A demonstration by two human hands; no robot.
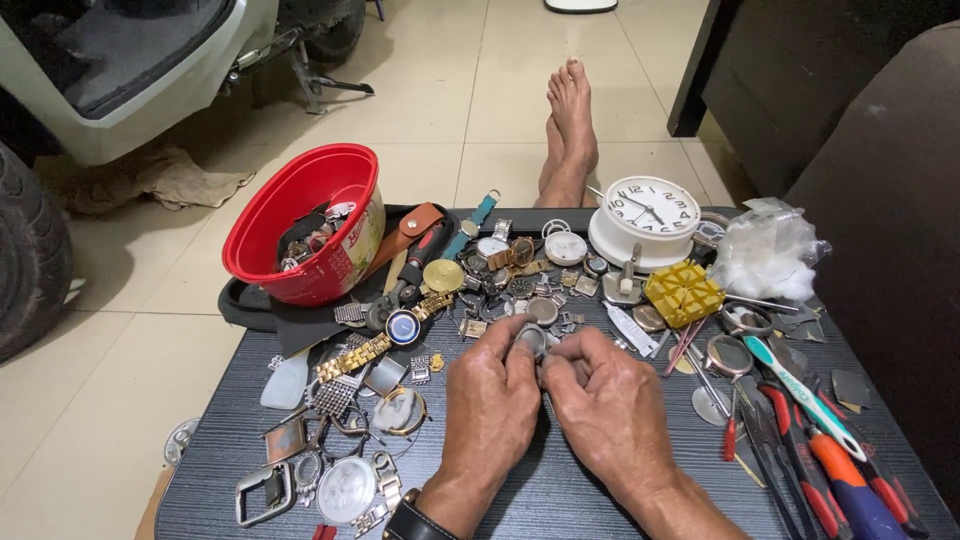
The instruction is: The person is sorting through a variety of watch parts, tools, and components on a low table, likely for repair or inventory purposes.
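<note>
both hands, left hand (492,395) and right hand (605,400), pinch one small round watch case (531,340) in a shared grip over the surface (560,500); it looks closed, with loose watch parts (500,275) spread beyond.

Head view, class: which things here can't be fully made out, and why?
- Small round metal part: mostly covered by left hand and right hand.
- Red bowl contents: hidden by its wall.
- Pliers: handles cut off by bottom edge.
- Tyre: cut by left edge.
</note>
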